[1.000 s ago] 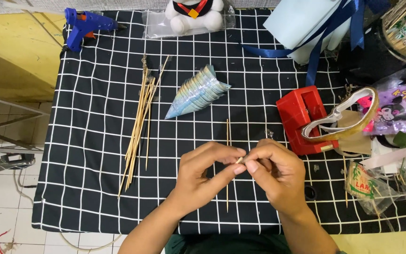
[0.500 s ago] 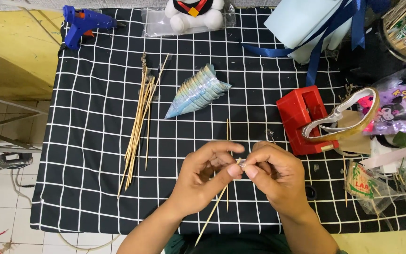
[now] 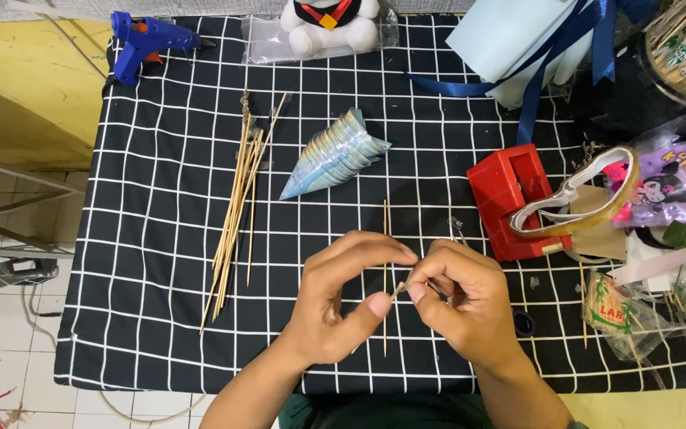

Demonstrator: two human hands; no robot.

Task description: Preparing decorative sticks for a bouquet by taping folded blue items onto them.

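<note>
Black grid-patterned surface (image 3: pixel 160 238) lay beneath left hand (image 3: pixel 335 306) and right hand (image 3: pixel 462 306), both pinched together on a thin skewer (image 3: pixel 398 289); too much pressure could snap it.

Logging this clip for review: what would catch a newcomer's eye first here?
Two hands meet at the bottom centre, the left hand and right hand pinching a thin skewer between fingertips over a black grid cloth. A loose bundle of skewers lies to the left, with a folded paper cone beside it. A red tape dispenser sits at right, and a blue glue gun at the top left corner.
</note>
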